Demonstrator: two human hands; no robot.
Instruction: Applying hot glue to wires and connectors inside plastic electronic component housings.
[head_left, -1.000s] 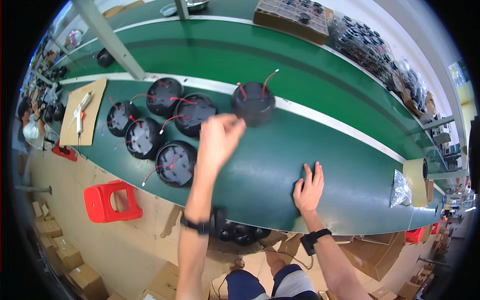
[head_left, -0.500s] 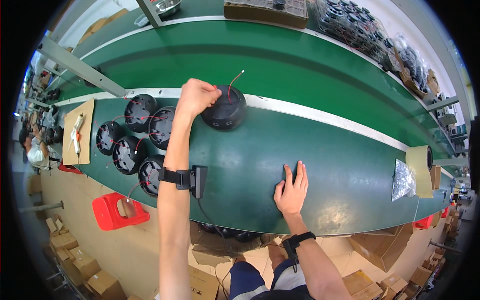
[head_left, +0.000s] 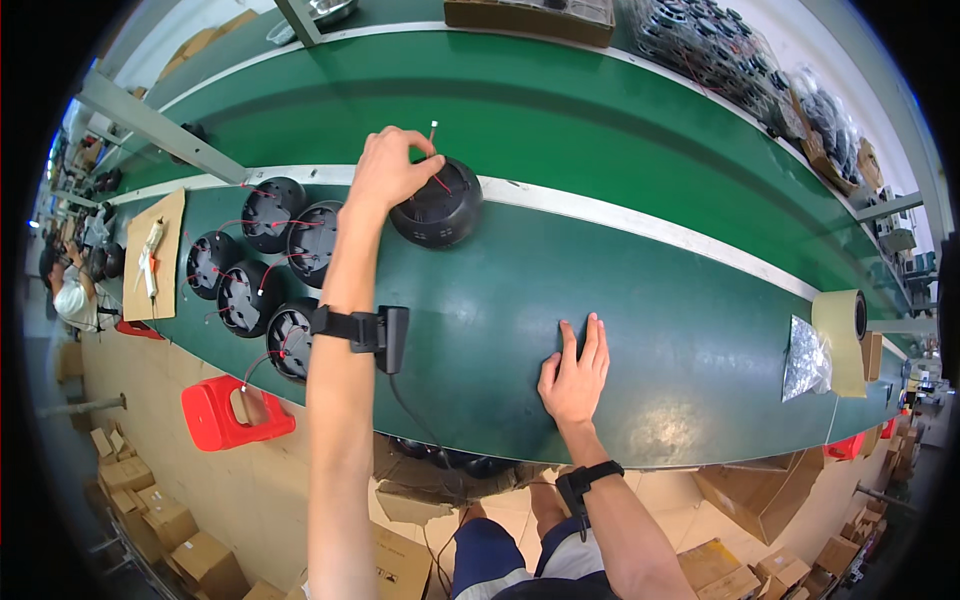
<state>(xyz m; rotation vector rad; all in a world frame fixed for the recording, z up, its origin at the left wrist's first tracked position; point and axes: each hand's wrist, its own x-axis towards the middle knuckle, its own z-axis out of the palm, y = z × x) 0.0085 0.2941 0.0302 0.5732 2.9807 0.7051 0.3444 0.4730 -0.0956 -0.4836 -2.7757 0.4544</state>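
1. Cardboard sheet lies at the far left of the green bench, with a red stool on the floor below.
2. Black round housings with red wires sit clustered just right of it.
3. Left hand reaches forward, its grip closed on the top edge of a black round unit by the white stripe.
4. Right hand rests flat and open on the bench, holding nothing.
5. Tape roll and a clear bag lie far right.

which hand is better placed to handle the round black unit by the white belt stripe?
Left. The left hand already rests on the round black unit; the right hand lies flat on the green table, well apart from it.
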